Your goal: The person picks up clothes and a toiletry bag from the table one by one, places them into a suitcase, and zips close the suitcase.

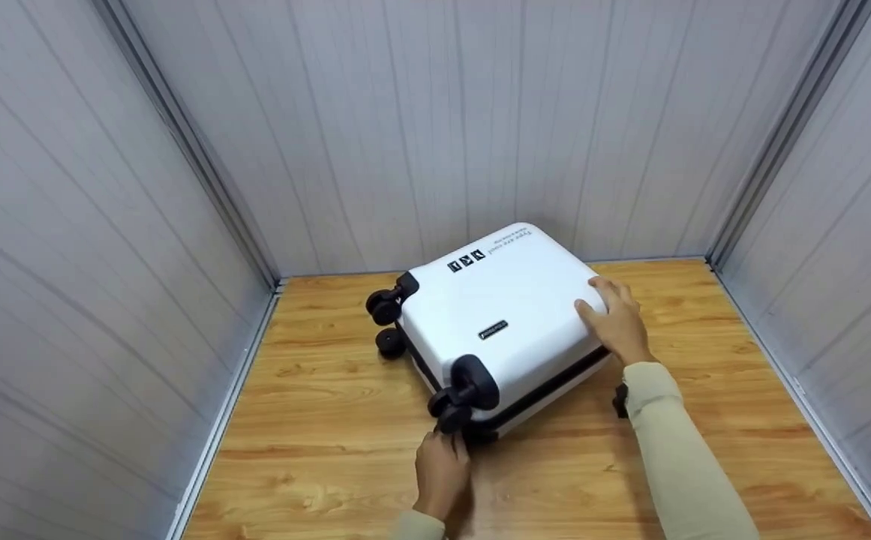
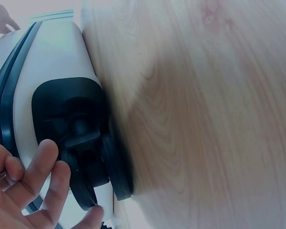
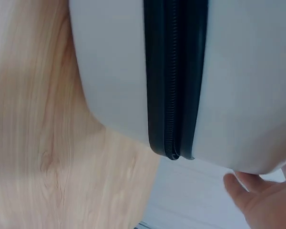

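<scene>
A white hard-shell suitcase with a black zipper band lies on its broad side, its black caster wheels facing left. My left hand is at the near bottom corner. In the left wrist view its loosely bent fingers touch or lie close beside the lower caster wheel. My right hand rests on the suitcase's right-hand end, thumb on the upper face and fingers spread over the edge. In the right wrist view its fingers touch the shell's rounded edge. The suitcase's underside is hidden.
Wood-patterned flooring lies under the suitcase. Pale panelled walls stand at the back and both sides, the back one close behind the suitcase. A small black object sits beside the right sleeve.
</scene>
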A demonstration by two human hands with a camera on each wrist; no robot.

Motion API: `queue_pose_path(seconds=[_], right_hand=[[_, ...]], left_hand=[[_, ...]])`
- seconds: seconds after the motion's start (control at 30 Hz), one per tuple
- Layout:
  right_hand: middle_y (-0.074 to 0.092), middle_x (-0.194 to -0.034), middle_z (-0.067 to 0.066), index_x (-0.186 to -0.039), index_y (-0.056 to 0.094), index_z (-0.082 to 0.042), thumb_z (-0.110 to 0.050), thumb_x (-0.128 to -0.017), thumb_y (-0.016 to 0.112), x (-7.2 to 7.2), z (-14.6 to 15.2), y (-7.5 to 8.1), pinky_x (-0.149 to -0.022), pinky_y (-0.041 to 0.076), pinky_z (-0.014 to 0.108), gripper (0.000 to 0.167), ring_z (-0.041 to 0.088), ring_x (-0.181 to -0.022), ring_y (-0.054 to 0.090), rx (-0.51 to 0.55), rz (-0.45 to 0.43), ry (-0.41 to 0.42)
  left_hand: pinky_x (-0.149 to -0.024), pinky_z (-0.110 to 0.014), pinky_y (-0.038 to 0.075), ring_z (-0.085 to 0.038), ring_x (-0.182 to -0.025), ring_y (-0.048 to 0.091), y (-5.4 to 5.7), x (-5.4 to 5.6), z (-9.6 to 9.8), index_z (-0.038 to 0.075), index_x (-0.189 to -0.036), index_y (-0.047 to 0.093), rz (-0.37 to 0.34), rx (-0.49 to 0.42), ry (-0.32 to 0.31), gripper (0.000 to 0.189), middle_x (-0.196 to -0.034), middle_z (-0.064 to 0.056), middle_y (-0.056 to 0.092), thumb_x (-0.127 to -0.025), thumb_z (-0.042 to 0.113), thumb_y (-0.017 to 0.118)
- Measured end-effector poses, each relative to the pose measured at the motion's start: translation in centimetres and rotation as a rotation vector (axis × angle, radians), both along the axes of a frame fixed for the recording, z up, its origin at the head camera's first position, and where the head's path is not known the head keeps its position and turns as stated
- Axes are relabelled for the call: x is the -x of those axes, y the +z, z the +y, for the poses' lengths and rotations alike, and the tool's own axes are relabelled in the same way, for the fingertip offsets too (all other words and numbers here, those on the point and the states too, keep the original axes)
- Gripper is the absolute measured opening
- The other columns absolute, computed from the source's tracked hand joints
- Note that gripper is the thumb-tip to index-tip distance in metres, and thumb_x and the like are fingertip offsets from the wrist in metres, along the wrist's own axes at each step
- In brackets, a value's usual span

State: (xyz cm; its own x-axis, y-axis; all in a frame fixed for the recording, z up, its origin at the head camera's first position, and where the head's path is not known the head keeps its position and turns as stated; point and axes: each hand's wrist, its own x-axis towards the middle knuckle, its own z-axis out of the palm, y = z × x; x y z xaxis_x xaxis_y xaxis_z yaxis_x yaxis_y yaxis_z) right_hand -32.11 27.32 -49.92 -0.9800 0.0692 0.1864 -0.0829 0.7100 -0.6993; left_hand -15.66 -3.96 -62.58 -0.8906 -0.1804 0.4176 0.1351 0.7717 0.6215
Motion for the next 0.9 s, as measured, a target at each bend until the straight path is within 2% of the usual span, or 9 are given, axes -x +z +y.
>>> queue_pose_path(seconds=[0.2,0.33,0.47,0.63,0.73,0.83,0.9], right_hand=[[0.039,-0.157,0.011,-0.148,0.051,-0.024,-0.056,-0.099,0.055,-0.3,-0.5,-0.5,-0.102,0.040,0.069,0.058,0.047,-0.137,0.041,-0.032,0.047,-0.034],[0.046,-0.152,0.011,-0.143,0.055,-0.020,-0.053,-0.099,0.057,-1.2,-0.7,-1.0,-0.100,0.042,0.065,0.055,0.045,-0.130,0.047,-0.059,0.106,-0.103],[0.049,-0.146,0.013,-0.139,0.057,-0.016,-0.054,-0.098,0.057,-2.5,-1.2,-1.4,-0.099,0.041,0.063,0.056,0.044,-0.127,0.047,-0.074,0.146,-0.165],[0.045,-0.148,0.012,-0.138,0.058,-0.014,-0.059,-0.098,0.056,-5.4,-2.3,-2.1,-0.100,0.038,0.063,0.060,0.044,-0.129,0.044,-0.114,0.181,-0.224],[0.045,-0.147,0.014,-0.139,0.058,-0.014,-0.061,-0.095,0.060,-7.5,-3.0,-2.5,-0.099,0.038,0.065,0.065,0.045,-0.128,0.044,-0.146,0.221,-0.233],[0.046,-0.146,0.019,-0.142,0.058,-0.015,-0.065,-0.087,0.068,-9.6,-3.6,-2.9,-0.095,0.038,0.066,0.075,0.045,-0.124,0.045,-0.187,0.263,-0.222],[0.048,-0.143,0.023,-0.142,0.058,-0.015,-0.068,-0.079,0.076,-11.0,-4.2,-3.0,-0.093,0.039,0.065,0.084,0.046,-0.119,0.046,-0.230,0.299,-0.214]], left_hand=[[-0.058,-0.051,0.053,-0.036,-0.066,0.066,0.0,0.3,0.0,0.007,-0.074,0.069,-0.011,-0.012,0.041,0.022,-0.069,-0.014,0.066,-0.094,0.011,0.063],[-0.057,-0.050,0.052,-0.035,-0.064,0.064,0.1,1.1,-0.4,0.007,-0.070,0.066,0.004,-0.014,0.047,0.026,-0.067,-0.014,0.065,-0.096,0.011,0.061],[-0.056,-0.052,0.051,-0.035,-0.060,0.062,0.3,2.1,-1.4,0.010,-0.067,0.059,0.042,0.004,0.066,0.028,-0.063,-0.013,0.061,-0.095,0.008,0.061],[-0.057,-0.054,0.051,-0.035,-0.053,0.062,0.7,3.9,-3.4,0.015,-0.060,0.048,0.032,0.042,0.103,0.034,-0.054,-0.009,0.056,-0.089,0.006,0.062],[-0.057,-0.054,0.051,-0.035,-0.050,0.061,1.2,5.2,-4.5,0.016,-0.055,0.045,-0.010,0.065,0.114,0.038,-0.050,-0.009,0.055,-0.089,0.007,0.061],[-0.057,-0.055,0.050,-0.036,-0.051,0.061,1.7,6.4,-5.7,0.015,-0.051,0.045,-0.061,0.107,0.128,0.041,-0.050,-0.011,0.056,-0.088,0.011,0.062],[-0.057,-0.056,0.050,-0.036,-0.052,0.061,2.0,7.3,-6.6,0.014,-0.050,0.047,-0.114,0.132,0.136,0.042,-0.051,-0.012,0.058,-0.089,0.014,0.062]])
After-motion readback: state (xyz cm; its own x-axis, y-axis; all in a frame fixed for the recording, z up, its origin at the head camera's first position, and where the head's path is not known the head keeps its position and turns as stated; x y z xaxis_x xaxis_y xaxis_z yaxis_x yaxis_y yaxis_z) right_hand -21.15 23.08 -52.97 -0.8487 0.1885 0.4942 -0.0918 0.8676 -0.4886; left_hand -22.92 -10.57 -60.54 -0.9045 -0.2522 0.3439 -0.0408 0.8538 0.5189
